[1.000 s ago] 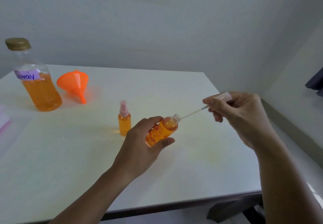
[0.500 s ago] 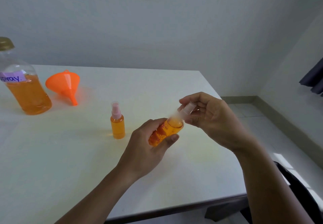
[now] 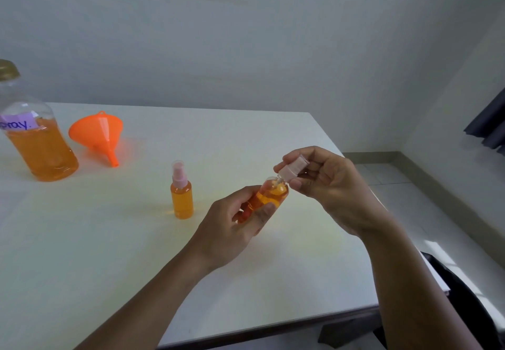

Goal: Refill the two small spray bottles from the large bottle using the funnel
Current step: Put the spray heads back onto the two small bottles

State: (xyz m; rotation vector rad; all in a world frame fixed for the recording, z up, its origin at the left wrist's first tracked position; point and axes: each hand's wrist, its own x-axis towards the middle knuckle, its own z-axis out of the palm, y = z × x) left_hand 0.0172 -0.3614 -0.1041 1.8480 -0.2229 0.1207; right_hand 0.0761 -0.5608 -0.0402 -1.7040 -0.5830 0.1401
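Purple label on the large bottle (image 3: 38,142) reads "pray." Right of it, your left hand (image 3: 229,229) grips a small bottle (image 3: 269,196); your right hand (image 3: 328,183) pinches its spray cap (image 3: 293,166).

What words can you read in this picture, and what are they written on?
"pray." in blue handwriting on a pale purple label stuck to the large bottle; the picture's left edge cuts off its start.
Red marks on the small bottle held in the left hand: mostly hidden by fingers, too blurred to read.
Nothing readable on the funnel or the standing spray bottle.
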